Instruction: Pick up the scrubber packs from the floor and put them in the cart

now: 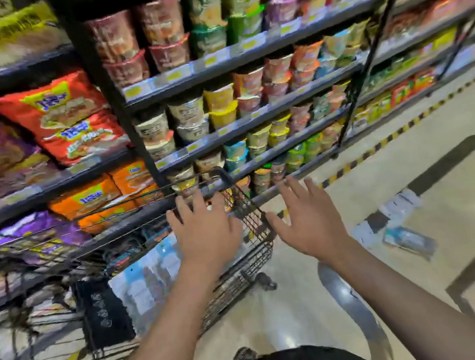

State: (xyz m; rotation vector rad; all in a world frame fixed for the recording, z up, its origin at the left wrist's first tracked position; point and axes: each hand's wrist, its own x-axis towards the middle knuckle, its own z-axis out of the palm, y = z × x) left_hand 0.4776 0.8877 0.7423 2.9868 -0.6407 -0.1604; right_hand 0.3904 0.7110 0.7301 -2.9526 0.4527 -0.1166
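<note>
Now | left hand empty, fingers spread wide over cart | right hand empty, spread wide | scrubber packs on floor, right of cart; more packs in cart

The glossy tiled floor carries a wire cart and, to its right, several scrubber packs lying flat.
</note>
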